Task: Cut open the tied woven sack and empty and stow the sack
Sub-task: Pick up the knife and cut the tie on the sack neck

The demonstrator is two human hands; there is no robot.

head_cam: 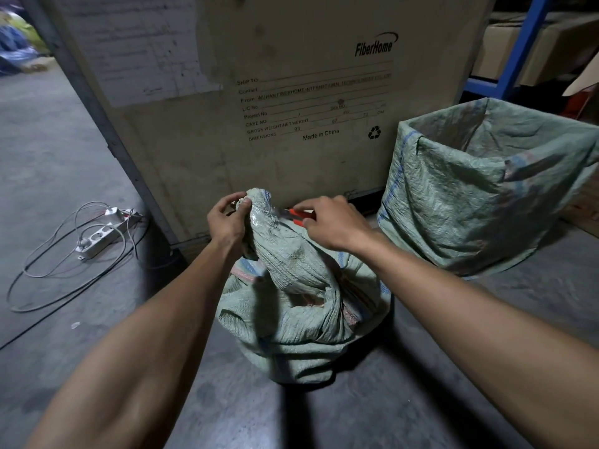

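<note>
A tied green woven sack stands on the concrete floor in front of me, its neck bunched and pulled upward. My left hand grips the top of that twisted neck. My right hand holds a red-handled cutting tool whose tip touches the right side of the neck, just below my left fingers. A hole in the sack's side shows something reddish inside.
A large plywood shipping crate stands right behind the sack. An open, upright green woven sack is at the right. Power strips with tangled cables lie on the floor at left. Blue shelving holds cardboard boxes at the upper right.
</note>
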